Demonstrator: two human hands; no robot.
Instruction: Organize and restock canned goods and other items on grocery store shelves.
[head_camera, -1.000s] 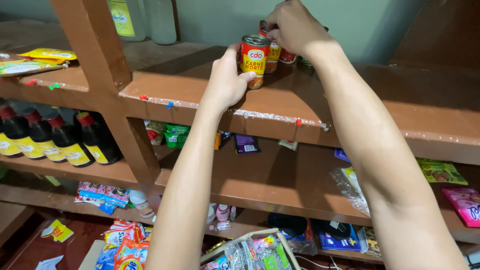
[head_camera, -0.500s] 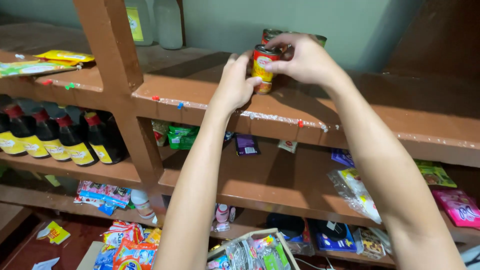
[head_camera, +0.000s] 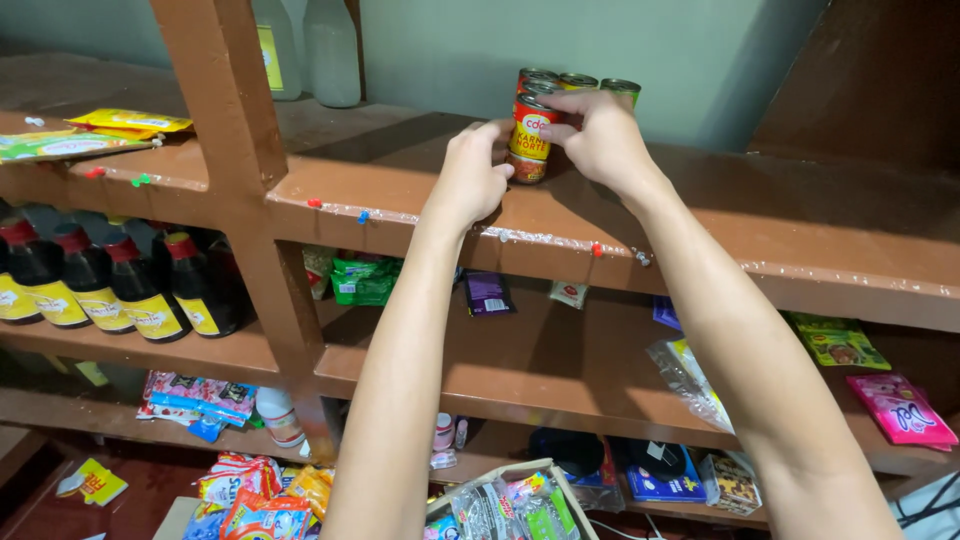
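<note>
Along the top shelf (head_camera: 800, 235), going left to right: flat yellow packets (head_camera: 125, 122) lie at the upper left, near the front edge, then a thick brown upright post (head_camera: 225, 130) blocks the way, with two pale bottles (head_camera: 310, 50) standing behind it. Right of the post the shelf board is open up to the hands. The left hand (head_camera: 470, 180) rests at upper centre, its fingertips touching the left side of a red-and-yellow can (head_camera: 530, 135); that grip is loosely spread, not closed round it. The can stands on top of another can, well back from the shelf's front edge, just in front of more cans (head_camera: 590, 85) by the wall. The right hand (head_camera: 600, 140) pinches the can from the right, fingers curled about its upper part. Further right the board lies bare to the frame's edge. Below left, dark bottles (head_camera: 120, 285) crowd the lower shelf.

Compared with half a second ago, the can sits further back, close against the other cans, and the left hand's hold has loosened to fingertips.
</note>
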